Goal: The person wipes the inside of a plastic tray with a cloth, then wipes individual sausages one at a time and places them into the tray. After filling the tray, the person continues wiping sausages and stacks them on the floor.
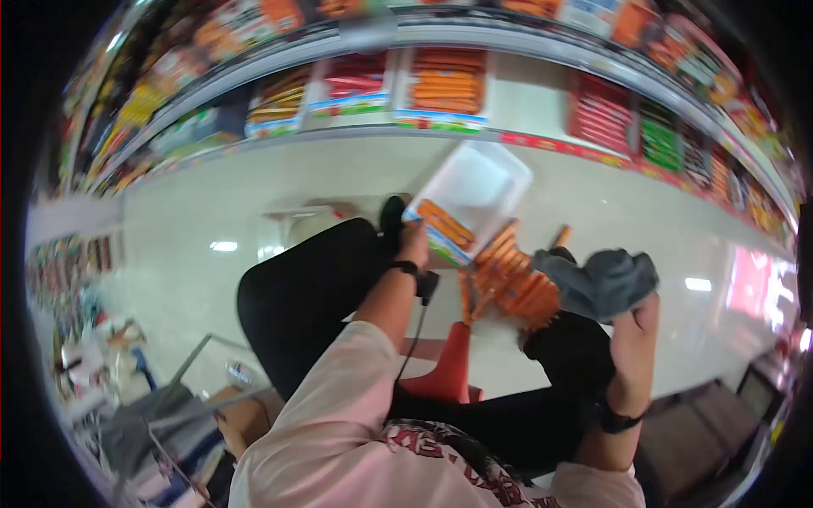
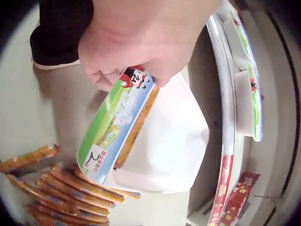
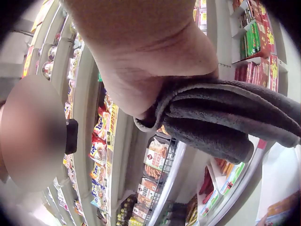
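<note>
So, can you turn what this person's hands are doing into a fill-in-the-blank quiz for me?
1. The left hand holds a tilted tray whose colour is ____.
2. The right hand grips a cloth whose colour is ____.
3. The loose sausages heaped near the tray are ____ in colour.

Missing words: white; grey; orange.

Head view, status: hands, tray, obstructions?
Left hand grips tipped white tray. Right hand grips grey cloth. Sausage sticks heaped on lap.
</note>
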A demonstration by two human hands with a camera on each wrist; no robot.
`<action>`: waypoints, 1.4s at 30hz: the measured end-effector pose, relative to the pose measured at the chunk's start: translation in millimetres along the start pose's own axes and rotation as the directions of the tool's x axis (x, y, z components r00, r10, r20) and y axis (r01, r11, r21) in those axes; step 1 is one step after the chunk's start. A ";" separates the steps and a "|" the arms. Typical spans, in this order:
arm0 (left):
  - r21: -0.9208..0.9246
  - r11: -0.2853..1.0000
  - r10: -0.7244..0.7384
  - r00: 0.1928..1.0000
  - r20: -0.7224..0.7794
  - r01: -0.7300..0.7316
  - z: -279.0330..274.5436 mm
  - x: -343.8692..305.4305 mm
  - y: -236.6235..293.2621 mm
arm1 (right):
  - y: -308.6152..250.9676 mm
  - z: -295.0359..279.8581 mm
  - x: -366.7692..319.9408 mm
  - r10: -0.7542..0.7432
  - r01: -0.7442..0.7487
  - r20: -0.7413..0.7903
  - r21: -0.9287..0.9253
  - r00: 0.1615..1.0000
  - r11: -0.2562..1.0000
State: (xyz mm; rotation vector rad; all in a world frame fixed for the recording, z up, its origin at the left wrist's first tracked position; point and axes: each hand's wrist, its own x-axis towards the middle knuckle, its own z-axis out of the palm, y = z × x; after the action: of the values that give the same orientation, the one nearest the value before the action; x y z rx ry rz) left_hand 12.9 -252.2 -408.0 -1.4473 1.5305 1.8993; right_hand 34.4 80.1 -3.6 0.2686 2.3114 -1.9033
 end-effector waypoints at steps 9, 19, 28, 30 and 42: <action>0.132 0.988 0.100 0.981 -0.166 -0.078 9.2 71.0 -39.1 | -4.0 -32.2 -21.5 0.014 -0.011 0.055 -0.052 0.998 0.999; 0.649 0.455 0.782 0.623 0.037 -0.610 72.8 -8.4 -40.1 | 5.9 -73.8 -53.2 -0.014 0.012 -0.012 -0.155 1.000 0.988; 0.816 0.104 0.458 0.756 0.468 -0.569 166.6 -36.7 -133.0 | 19.1 -106.0 -74.5 0.102 -0.076 0.088 -0.263 0.991 0.962; 0.842 0.027 0.384 0.784 0.488 -0.538 164.2 -32.6 -132.6 | 23.9 -108.9 -78.9 0.060 -0.034 0.098 -0.239 0.993 0.970; 0.842 -0.121 0.225 0.812 0.538 -0.525 156.4 -37.9 -111.6 | 42.1 -119.2 -84.4 0.124 -0.100 0.085 -0.249 0.989 0.963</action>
State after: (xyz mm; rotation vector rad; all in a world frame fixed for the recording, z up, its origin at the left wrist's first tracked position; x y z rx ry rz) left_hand 33.2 -62.1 -450.4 0.0000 2.4613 0.4275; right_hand 127.1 200.5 -2.6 0.2632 2.3771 -1.5251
